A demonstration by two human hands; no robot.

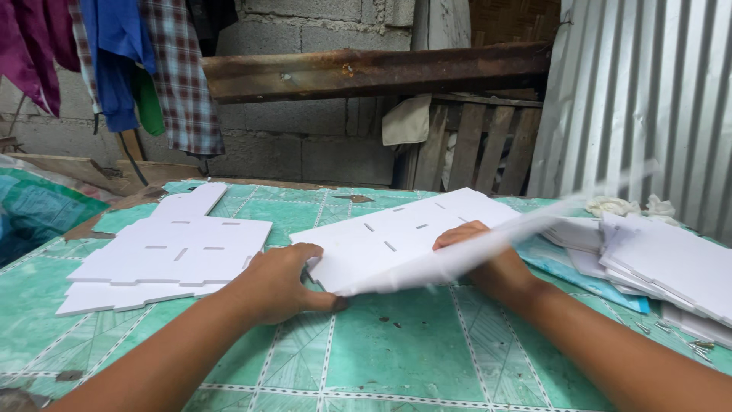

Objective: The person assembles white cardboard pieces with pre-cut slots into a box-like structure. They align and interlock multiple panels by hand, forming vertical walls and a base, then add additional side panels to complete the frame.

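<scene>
Hands first, nearest to me: my left hand (pixel 278 284) lies curled on the table (pixel 396 351), thumb and fingers pinched on the near corner of a white die-cut sheet (pixel 381 244), while my right hand (pixel 488 263) has its fingers slipped under a folded flap (pixel 496 240) of the same sheet, closed on it, the flap blurred with motion. The sheet lies flat at the middle of the table, slotted in several places. I judge it light and fairly stiff, thin board or foam that will crease along the slots and dent at the corners, so I would hold it by the edges and near the fold, never mid-panel. Left of it sits a stack (pixel 168 259) of like pieces; to the right lies a pile (pixel 663 267) of more, beside crumpled scraps (pixel 625 206). The table wears a green patterned cloth, slick-looking. Beyond stand a block wall (pixel 320 130), a rusty beam (pixel 374 70), hanging clothes (pixel 145 61) and corrugated sheeting (pixel 640 99).
</scene>
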